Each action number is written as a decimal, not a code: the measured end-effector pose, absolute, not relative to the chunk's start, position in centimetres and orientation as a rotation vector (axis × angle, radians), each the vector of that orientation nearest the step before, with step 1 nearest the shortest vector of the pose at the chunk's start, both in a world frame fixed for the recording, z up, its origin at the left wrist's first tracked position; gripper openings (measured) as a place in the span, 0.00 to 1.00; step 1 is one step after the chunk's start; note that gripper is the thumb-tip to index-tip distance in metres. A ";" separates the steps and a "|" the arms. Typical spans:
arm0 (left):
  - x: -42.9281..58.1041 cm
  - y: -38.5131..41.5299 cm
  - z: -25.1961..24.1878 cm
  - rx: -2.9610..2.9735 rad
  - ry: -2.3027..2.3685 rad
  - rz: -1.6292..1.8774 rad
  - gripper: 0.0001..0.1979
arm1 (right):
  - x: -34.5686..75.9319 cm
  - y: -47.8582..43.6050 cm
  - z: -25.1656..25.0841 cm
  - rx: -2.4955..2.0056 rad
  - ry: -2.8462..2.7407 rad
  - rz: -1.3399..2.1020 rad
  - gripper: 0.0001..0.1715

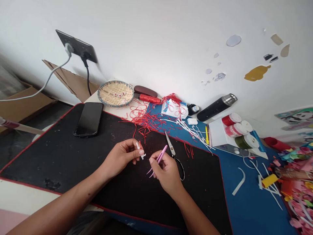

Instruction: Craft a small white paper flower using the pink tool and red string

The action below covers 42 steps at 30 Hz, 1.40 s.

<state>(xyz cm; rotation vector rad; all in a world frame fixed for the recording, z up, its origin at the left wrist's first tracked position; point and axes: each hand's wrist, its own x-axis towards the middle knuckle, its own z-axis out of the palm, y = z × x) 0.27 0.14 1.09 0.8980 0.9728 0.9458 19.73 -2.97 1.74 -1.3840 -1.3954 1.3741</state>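
Left forearm enters lowest in the head view, over a black desk mat. Left hand pinches a small white piece at the fingertips; it appears light and fragile, best held by its edges. Right hand, near but apart, grips slim pink tweezers, stiff and possibly slippery. Scissors lie just beside it; red cord strands lie beyond. The mat extends well left of both hands.

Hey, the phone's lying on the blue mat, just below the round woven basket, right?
Not quite: the phone is lying on the black mat, not the blue one. It is still just below the round woven basket, as the head view shows.
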 end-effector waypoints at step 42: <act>0.6 0.1 1.1 0.849 0.887 0.739 0.20 | 20.0 -3.1 1.9 -1.374 -1.692 1.231 0.04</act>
